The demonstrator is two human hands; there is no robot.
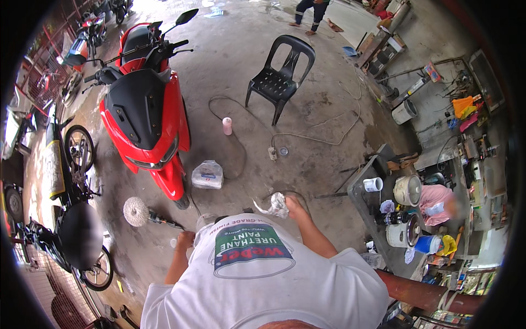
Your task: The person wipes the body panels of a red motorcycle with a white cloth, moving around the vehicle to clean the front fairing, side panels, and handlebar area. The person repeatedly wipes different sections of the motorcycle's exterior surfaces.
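White shirt (268,293), rag (279,205), concrete workshop floor (323,175)

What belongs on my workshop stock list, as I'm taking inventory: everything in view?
Scooter: one, red-black, left of centre
Other motorcycles: several, mixed, far left
Chair: one, black, upper middle
Bottle: one, pink, floor
Wrapped bundle: one, white, floor
Polisher: one, cream pad, floor left
Cord: count unclear, grey, floor
Bench: one, grey, right
Cup: one, white, bench
Lidded pots: two, pale, bench
Person: one, dark trousers, top
Clutter: uncounted, mixed, right
Cloth: one, white, right hand
Shirt: one, white, worn
Left hand: one, bare, lower left
Right hand: one, bare, holding cloth
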